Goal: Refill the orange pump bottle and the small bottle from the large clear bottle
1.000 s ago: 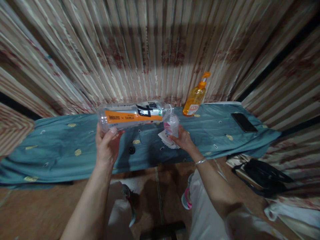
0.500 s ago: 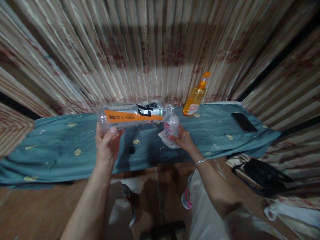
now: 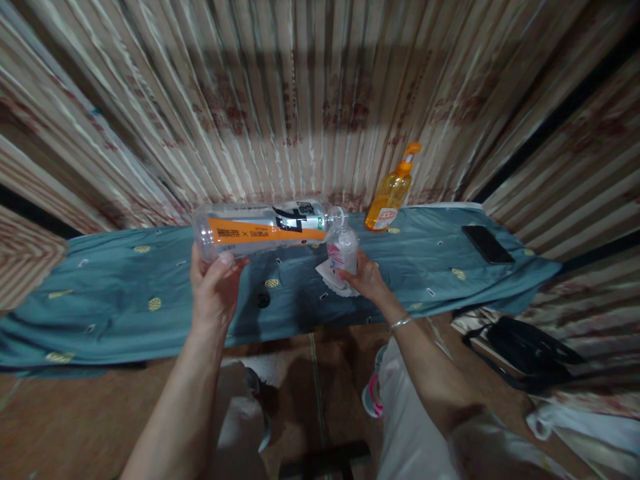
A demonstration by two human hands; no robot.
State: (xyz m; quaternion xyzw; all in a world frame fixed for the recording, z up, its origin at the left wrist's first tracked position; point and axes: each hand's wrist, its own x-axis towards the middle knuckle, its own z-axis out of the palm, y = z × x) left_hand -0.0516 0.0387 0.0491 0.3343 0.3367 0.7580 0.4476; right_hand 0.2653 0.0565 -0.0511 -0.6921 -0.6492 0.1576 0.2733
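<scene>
Head view: large clear bottle point(image 3: 263, 230), orange label, held level above the desk point(image 3: 125, 300), mouth at small bottle point(image 3: 343, 252). Left hand point(image 3: 215, 290) grip clasps its base; right hand point(image 3: 367, 280) grip clasps small bottle. Orange pump bottle point(image 3: 391, 193), phone point(image 3: 487, 245) behind.

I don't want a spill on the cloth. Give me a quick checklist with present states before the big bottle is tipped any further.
1. Left hand grips the large bottle near its base: ok.
2. Large bottle's mouth meets the top of the small bottle: ok, they appear to touch.
3. Right hand steadies the small bottle upright: ok.
4. White cloth lies under the small bottle: ok.
5. Liquid flowing, and small bottle's fill level: cannot tell.
6. Black cap lies apart on the blue cloth, clear of both hands: ok.
</scene>
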